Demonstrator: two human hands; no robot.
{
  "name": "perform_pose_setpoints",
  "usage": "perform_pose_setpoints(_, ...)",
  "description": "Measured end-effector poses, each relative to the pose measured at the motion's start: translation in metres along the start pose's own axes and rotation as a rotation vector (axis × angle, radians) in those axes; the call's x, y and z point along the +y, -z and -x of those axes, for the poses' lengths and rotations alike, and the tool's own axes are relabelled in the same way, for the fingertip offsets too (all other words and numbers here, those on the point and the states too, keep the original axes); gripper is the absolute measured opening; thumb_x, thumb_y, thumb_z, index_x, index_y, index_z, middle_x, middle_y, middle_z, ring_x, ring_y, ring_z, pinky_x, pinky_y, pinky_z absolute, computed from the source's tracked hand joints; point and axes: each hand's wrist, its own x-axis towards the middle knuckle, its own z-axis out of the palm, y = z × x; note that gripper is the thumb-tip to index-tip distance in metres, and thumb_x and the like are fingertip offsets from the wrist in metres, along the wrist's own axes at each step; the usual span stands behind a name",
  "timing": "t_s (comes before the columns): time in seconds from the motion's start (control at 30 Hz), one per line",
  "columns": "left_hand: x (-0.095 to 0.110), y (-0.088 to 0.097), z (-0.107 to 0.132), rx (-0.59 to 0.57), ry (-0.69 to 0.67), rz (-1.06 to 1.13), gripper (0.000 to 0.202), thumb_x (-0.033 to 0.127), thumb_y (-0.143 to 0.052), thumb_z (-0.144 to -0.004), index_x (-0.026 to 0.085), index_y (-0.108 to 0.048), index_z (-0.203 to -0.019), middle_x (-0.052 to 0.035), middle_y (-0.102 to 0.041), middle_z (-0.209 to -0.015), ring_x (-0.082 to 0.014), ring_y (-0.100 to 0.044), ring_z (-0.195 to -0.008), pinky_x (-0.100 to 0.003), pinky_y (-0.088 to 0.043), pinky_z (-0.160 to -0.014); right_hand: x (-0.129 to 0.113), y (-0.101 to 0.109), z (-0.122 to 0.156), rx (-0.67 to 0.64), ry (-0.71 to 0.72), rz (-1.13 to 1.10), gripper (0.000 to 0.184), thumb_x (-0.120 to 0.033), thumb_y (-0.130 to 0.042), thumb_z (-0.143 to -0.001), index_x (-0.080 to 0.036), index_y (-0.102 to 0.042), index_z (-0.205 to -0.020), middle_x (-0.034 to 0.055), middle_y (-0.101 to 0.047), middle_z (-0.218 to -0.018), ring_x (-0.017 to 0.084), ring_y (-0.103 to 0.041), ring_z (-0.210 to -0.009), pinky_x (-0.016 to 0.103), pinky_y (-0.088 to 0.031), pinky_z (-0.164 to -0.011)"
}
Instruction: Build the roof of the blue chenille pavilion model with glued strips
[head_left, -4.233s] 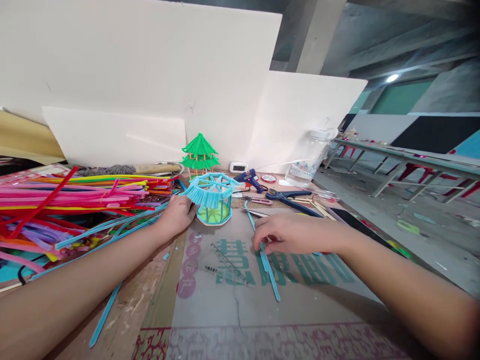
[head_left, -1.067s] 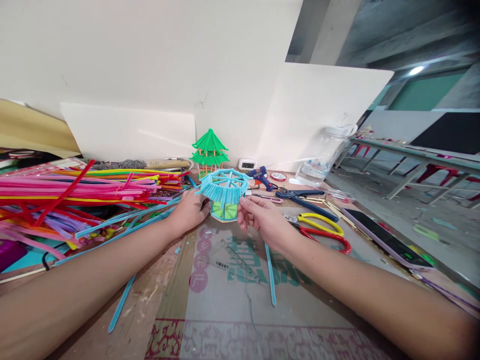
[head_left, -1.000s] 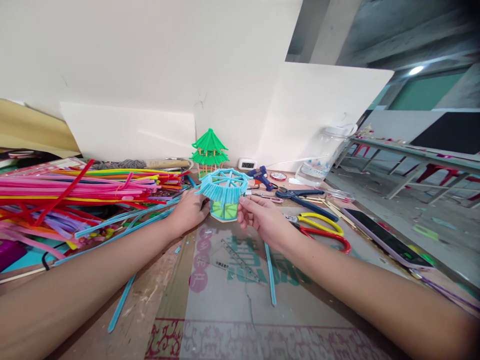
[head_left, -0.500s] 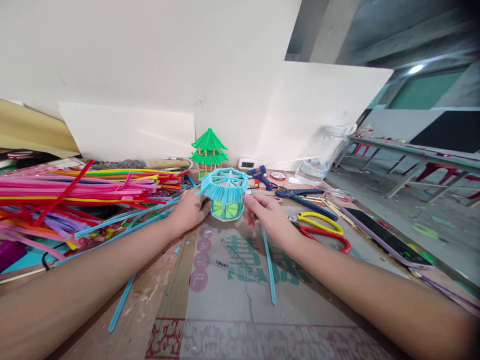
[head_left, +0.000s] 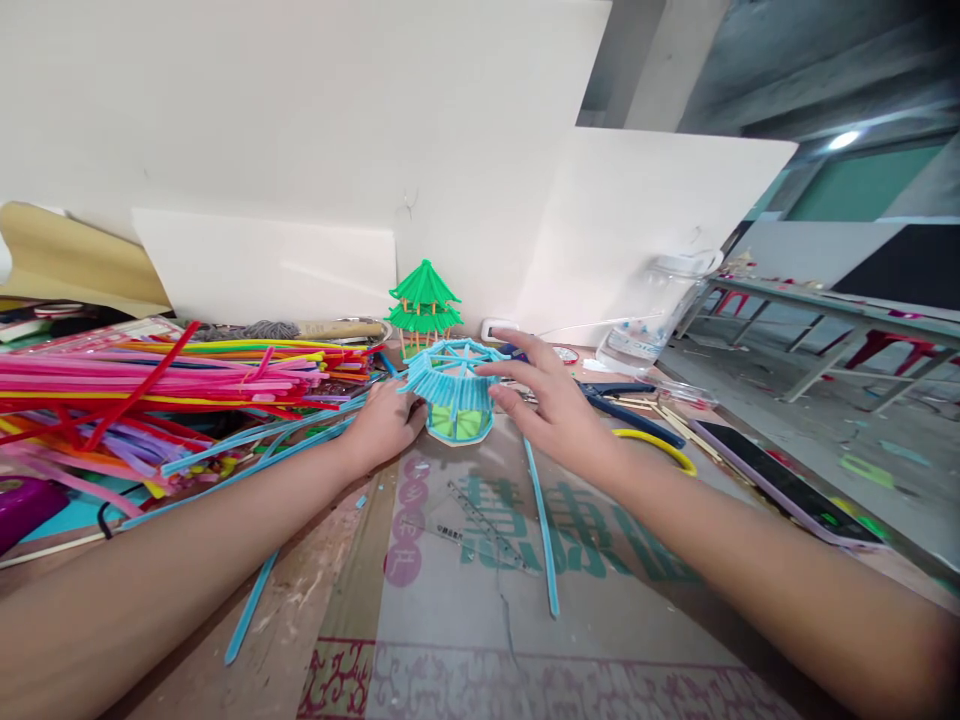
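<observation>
A small model pavilion [head_left: 452, 385] with a light blue pipe-cleaner roof and green panels below stands between my two hands. The roof's top is an open ring with spokes. At its left side my left hand [head_left: 384, 428] is closed, fingers curled against the model; their tips are partly hidden behind the roof. Fingers apart, my right hand [head_left: 553, 402] is at the right edge of the roof, fingertips at or touching the rim. A loose blue pipe cleaner [head_left: 541, 530] lies on the table below my right hand.
Bundled pipe cleaners [head_left: 150, 380] fill the left side. Behind the model stands a green tiered pavilion [head_left: 425, 297]. Dark-handled pliers [head_left: 637, 410], a yellow-handled tool [head_left: 664, 445], a phone [head_left: 780, 480] and a clear jug [head_left: 645, 320] are at right. A transparent ruler [head_left: 491, 530] lies in front.
My right hand has lifted from a pinched pose low beside the model and spread its fingers at the roof's right edge. My left hand stays at the left side.
</observation>
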Motion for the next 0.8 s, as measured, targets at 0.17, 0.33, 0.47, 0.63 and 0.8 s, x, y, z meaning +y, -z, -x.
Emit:
perform_pose_setpoints(0.17, 0.000, 0.000, 0.000, -0.007, 0.002, -0.007, 0.021, 0.026, -0.044, -0.090, 0.018, -0.062, -0.096, -0.0112, -0.065, -0.107, -0.0286, -0.058, -0.106, -0.044, -0.043, -0.092, 0.013, 0.001, -0.026, -0.223, -0.104, -0.130, 0.022, -0.027, -0.052, -0.091, -0.020, -0.070, -0.102, 0.0140, -0.050, -0.138, 0.026, -0.045, -0.131, 0.049, -0.038, -0.106)
perform_pose_setpoints(0.33, 0.001, 0.000, 0.000, 0.007, 0.002, -0.013, 0.020, 0.026, -0.044, -0.090, 0.018, -0.062, -0.094, -0.0109, -0.065, -0.106, -0.0290, -0.058, -0.105, -0.044, -0.043, -0.091, 0.013, 0.003, -0.038, -0.287, -0.178, -0.241, 0.017, -0.025, -0.055, -0.089, -0.019, -0.071, -0.089, 0.0109, -0.057, -0.130, 0.023, -0.051, -0.126, 0.044, -0.043, -0.101)
perform_pose_setpoints(0.47, 0.001, 0.001, 0.001, 0.001, 0.003, -0.013, 0.021, 0.026, -0.044, -0.090, 0.018, -0.062, -0.096, -0.0115, -0.065, -0.105, -0.0292, -0.058, -0.105, -0.045, -0.042, -0.091, 0.008, 0.004, -0.038, -0.270, -0.240, -0.268, 0.015, -0.027, -0.059, -0.086, -0.018, -0.071, -0.085, 0.0110, -0.058, -0.128, 0.023, -0.053, -0.123, 0.043, -0.040, -0.103)
perform_pose_setpoints(0.63, 0.001, 0.000, 0.000, 0.001, -0.002, 0.002, 0.021, 0.026, -0.044, -0.090, 0.018, -0.061, -0.098, -0.0107, -0.065, -0.106, -0.0285, -0.058, -0.106, -0.044, -0.043, -0.091, 0.009, 0.001, -0.036, -0.244, -0.262, -0.274, 0.015, -0.030, -0.061, -0.085, -0.019, -0.070, -0.080, 0.0105, -0.058, -0.128, 0.024, -0.054, -0.120, 0.045, -0.039, -0.103)
perform_pose_setpoints(0.8, 0.003, 0.002, 0.001, 0.014, -0.010, -0.006, 0.021, 0.025, -0.043, -0.089, 0.018, -0.060, -0.098, -0.0110, -0.064, -0.110, -0.0291, -0.057, -0.107, -0.043, -0.043, -0.089, 0.007, -0.001, -0.036, -0.212, -0.266, -0.271, 0.015, -0.030, -0.061, -0.084, -0.018, -0.070, -0.079, 0.0103, -0.059, -0.127, 0.024, -0.054, -0.121, 0.045, -0.038, -0.104)
